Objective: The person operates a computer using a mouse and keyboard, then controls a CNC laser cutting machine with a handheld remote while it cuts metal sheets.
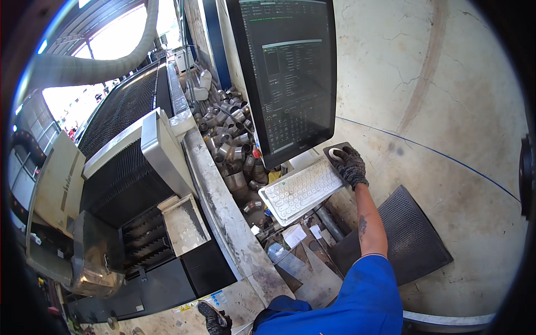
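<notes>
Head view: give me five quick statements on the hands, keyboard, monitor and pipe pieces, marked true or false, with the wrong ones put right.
1. The right hand is on the mouse. True.
2. The keyboard is black. False: it is white.
3. The left hand is on the keyboard. False: it is well away from it, near the lower edge of the picture.
4. The monitor is lit. True.
5. The pipe pieces lie to the right of the keyboard in the picture. False: they lie to its left.
</notes>
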The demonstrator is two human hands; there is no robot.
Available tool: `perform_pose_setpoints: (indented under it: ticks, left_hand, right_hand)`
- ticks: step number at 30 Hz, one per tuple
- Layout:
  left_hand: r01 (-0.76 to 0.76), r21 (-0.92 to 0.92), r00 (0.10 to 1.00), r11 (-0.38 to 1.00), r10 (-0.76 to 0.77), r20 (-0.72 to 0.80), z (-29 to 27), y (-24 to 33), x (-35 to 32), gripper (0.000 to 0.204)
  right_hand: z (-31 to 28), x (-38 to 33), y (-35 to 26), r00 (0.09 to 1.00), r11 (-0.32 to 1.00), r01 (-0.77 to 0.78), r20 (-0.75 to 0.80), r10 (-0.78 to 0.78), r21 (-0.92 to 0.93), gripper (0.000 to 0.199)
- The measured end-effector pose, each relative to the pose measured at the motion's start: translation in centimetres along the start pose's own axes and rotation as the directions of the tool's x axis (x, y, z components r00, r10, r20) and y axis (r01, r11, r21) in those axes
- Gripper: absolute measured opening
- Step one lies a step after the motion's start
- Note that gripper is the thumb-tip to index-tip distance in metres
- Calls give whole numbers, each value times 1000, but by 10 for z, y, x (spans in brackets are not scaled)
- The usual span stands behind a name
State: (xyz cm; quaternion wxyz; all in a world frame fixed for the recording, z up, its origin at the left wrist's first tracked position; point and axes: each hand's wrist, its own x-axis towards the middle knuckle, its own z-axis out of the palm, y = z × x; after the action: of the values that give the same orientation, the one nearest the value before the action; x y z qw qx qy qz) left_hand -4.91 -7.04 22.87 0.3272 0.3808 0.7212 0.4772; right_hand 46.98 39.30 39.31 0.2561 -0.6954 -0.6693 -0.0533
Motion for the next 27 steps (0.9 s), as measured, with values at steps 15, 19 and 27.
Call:
perform_pose_setpoints:
  ticks: [15, 19, 27]
  left_hand:
    - [374, -492, 915, 787, -400, 56, 34, -6, 2, 38]
    - [286, -369, 949, 884, -315, -20, 36, -2, -5, 33]
    - [440, -763, 764, 474, -644, 41, 36, -1, 3, 65]
  right_hand:
    - [55, 27, 35, 997, 999, 46, 60, -46, 3, 38]
    - [46, 24, 36, 997, 1000, -9, 79, 10, -11, 38]
    - [56, 23, -8, 973, 890, -17, -196, 119, 455, 58]
